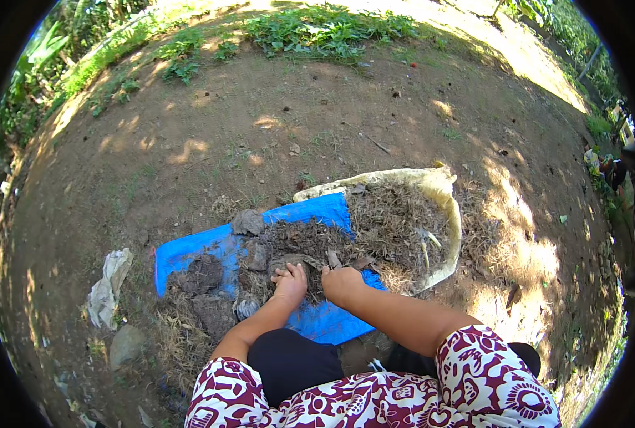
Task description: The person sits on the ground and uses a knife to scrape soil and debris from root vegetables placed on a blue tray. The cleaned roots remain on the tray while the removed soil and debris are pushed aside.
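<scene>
My left hand [291, 283] rests with its fingers spread on a dark clump of soil on a blue woven plastic sheet [194, 246]. Close to its right, my right hand [342, 286] is curled at a grey-brown strip in the debris; whether it grips the strip is unclear. Dark soil with dry plant matter [307, 238] lies around and above both hands. More dry, fibrous matter [392, 214] fills a pale yellow sack [451, 214] at the upper right. Lumps of soil [202, 273] sit on the sheet's left part.
A crumpled whitish sack piece [109, 286] and a stone [127, 346] lie at the left. Dry grass [175, 337] is heaped beside my left arm. Bare ground [232, 117] stretches ahead to green plants [323, 32]. A stick [376, 143] lies beyond the sack.
</scene>
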`<state>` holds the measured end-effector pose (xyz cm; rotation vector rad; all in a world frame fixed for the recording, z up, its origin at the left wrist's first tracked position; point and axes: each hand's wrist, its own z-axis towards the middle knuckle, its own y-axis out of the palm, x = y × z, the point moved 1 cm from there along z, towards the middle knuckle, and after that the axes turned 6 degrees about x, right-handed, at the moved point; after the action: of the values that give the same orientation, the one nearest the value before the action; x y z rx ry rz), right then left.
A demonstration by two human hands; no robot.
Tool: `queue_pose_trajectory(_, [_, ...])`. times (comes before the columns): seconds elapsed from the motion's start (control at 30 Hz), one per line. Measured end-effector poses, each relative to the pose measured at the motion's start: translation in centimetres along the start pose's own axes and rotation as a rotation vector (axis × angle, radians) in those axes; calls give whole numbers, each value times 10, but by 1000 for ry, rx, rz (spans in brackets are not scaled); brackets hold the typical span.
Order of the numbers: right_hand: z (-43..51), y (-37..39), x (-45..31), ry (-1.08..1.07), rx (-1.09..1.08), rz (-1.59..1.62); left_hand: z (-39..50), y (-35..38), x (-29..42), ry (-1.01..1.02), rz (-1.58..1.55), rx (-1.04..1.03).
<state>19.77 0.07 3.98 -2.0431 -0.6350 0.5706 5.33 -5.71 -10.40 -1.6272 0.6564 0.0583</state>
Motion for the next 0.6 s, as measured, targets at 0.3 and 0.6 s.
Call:
queue_pose_trajectory(0.3, [-40,-41,6,-60,-11,35,-4,3,-1,39,23,-5])
queue_pose_trajectory(0.6, [-7,-9,8,-53,-20,-42,-2,3,2,23,12,18])
